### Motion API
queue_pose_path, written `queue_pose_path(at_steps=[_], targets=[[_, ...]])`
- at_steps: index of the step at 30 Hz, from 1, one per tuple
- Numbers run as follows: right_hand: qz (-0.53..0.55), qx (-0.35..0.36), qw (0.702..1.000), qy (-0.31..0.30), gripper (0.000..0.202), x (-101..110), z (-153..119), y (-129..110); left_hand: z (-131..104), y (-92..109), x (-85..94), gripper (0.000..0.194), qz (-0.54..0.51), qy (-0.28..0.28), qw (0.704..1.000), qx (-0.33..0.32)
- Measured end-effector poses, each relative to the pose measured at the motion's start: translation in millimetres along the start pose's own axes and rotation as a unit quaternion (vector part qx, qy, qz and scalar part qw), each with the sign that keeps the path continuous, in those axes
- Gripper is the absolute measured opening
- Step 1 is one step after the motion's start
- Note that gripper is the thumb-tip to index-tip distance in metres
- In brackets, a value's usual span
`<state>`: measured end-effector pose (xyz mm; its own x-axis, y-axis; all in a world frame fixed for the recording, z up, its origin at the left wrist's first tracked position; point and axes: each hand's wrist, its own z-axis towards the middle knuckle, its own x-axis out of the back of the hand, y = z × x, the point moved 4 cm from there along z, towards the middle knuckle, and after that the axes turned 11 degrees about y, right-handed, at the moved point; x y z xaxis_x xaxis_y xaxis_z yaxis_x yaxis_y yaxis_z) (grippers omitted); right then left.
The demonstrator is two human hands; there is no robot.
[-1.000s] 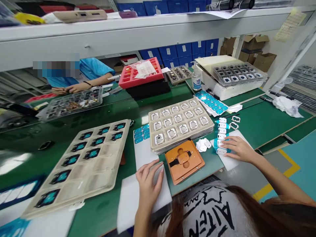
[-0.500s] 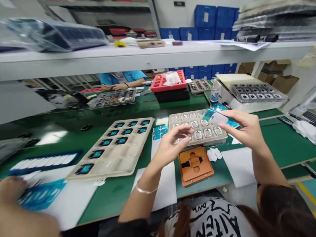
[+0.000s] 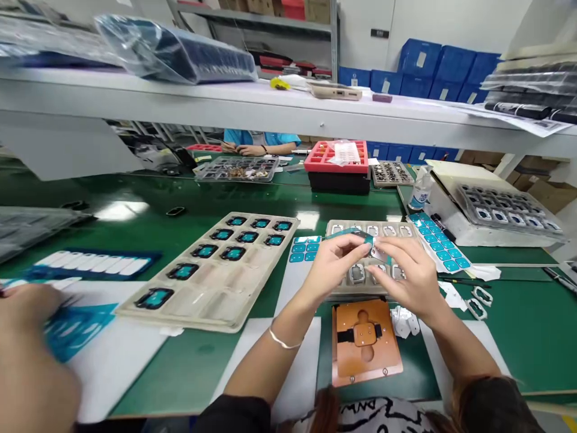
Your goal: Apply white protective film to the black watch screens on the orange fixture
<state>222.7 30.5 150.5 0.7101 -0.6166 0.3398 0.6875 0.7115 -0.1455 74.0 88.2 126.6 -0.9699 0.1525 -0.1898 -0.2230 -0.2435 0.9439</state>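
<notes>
My left hand [image 3: 331, 264] and my right hand [image 3: 408, 270] meet above a beige tray [image 3: 333, 294] of white square watch frames [image 3: 357, 274]. Between their fingertips is a thin piece of blue film [image 3: 343, 233], partly covered by the fingers. The left thumb and forefinger pinch it; the right fingers close on its other side, near a small white piece. Just below lies an orange fixture [image 3: 367, 367] with a dark, watch-shaped inlay. Small white pieces [image 3: 404, 322] are heaped beside the fixture.
Left stands a beige tray [image 3: 265, 288] with black cases bearing blue film. A co-worker's blurred hand [image 3: 27, 319] is over blue sheets at far left. A blue sticker sheet [image 3: 439, 240], bottle [image 3: 420, 189] and red organiser [image 3: 337, 157] lie beyond. A shelf [image 3: 270, 111] crosses above.
My right hand has brought the blue film leftward to my left hand, whose open fingers have closed on it. The view has turned, shifting the bench things rightward.
</notes>
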Motion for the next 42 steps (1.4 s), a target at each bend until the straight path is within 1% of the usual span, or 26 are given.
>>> queue_pose_path(at_steps=[4, 8, 11, 16, 19, 21, 24, 26, 27, 30, 33, 34, 35, 36, 37, 38, 40, 41, 42], targets=[[0.046, -0.077, 0.996, 0.001, 0.019, -4.1, -2.4, 8.8, 4.5, -8.6, -3.6, 0.032, -0.002, 0.001, 1.0, 0.023], [0.078, -0.118, 0.99, -0.009, 0.019, -6.4, -3.5, 13.9, 5.3, -11.2, -5.3, 0.033, 0.002, -0.021, 0.999, 0.033], [0.107, -0.159, 0.981, -0.024, 0.019, -7.3, -4.7, 16.9, 5.0, -9.6, -4.6, 0.033, 0.017, -0.035, 0.999, 0.018], [0.169, -0.262, 0.949, -0.042, 0.02, -8.1, -8.2, 26.4, 4.3, -5.4, -0.9, 0.03, 0.058, -0.057, 0.997, -0.012], [0.194, -0.287, 0.937, -0.033, 0.019, -8.6, -9.6, 32.0, 4.7, -2.4, 1.3, 0.027, 0.089, -0.072, 0.993, -0.04], [0.179, -0.268, 0.947, -0.008, 0.017, -7.3, -9.7, 34.8, 5.3, -0.8, 3.1, 0.025, 0.116, -0.079, 0.988, -0.061], [0.096, -0.17, 0.979, 0.053, 0.013, -2.1, -8.7, 35.8, 6.3, 0.1, 7.2, 0.026, 0.163, -0.086, 0.98, -0.078], [0.046, -0.111, 0.989, 0.087, 0.014, 0.9, -8.5, 36.0, 7.0, 0.1, 11.0, 0.027, 0.197, -0.093, 0.973, -0.079], [0.03, -0.095, 0.99, 0.098, 0.015, 2.1, -8.2, 36.5, 7.4, 0.1, 13.0, 0.028, 0.214, -0.1, 0.968, -0.079], [-0.003, -0.075, 0.99, 0.116, 0.014, 6.8, -5.6, 37.0, 9.6, 1.5, 19.3, 0.029, 0.251, -0.14, 0.954, -0.09], [-0.011, -0.087, 0.989, 0.118, 0.01, 14.8, -0.3, 34.5, 15.8, 0.6, 29.6, 0.031, 0.268, -0.182, 0.941, -0.095], [-0.002, -0.095, 0.991, 0.097, 0.009, 16.1, 1.4, 32.9, 18.7, -1.9, 34.4, 0.033, 0.274, -0.2, 0.937, -0.087], [0.017, -0.104, 0.993, 0.055, 0.008, 15.3, 2.5, 30.9, 21.7, -6.0, 40.0, 0.034, 0.28, -0.22, 0.932, -0.074], [0.048, -0.113, 0.992, -0.009, 0.008, 11.8, 2.2, 28.1, 24.7, -11.3, 46.5, 0.035, 0.288, -0.241, 0.925, -0.059], [0.088, -0.122, 0.984, -0.092, 0.008, 5.8, -0.1, 24.3, 27.6, -17.4, 53.9, 0.035, 0.301, -0.258, 0.917, -0.045], [0.128, -0.13, 0.966, -0.185, 0.009, -2.0, -4.9, 19.6, 30.5, -23.9, 62.4, 0.034, 0.321, -0.267, 0.908, -0.035], [0.178, -0.142, 0.906, -0.357, 0.012, -18.7, -20.2, 9.3, 36.2, -36.3, 81.2, 0.032, 0.384, -0.26, 0.885, -0.028], [0.18, -0.143, 0.876, -0.423, 0.014, -26.4, -28.8, 5.0, 38.4, -41.7, 90.7, 0.031, 0.422, -0.25, 0.871, -0.027], [0.17, -0.139, 0.852, -0.475, 0.017, -33.5, -36.8, 1.6, 40.0, -46.3, 99.7, 0.03, 0.46, -0.24, 0.854, -0.024]])
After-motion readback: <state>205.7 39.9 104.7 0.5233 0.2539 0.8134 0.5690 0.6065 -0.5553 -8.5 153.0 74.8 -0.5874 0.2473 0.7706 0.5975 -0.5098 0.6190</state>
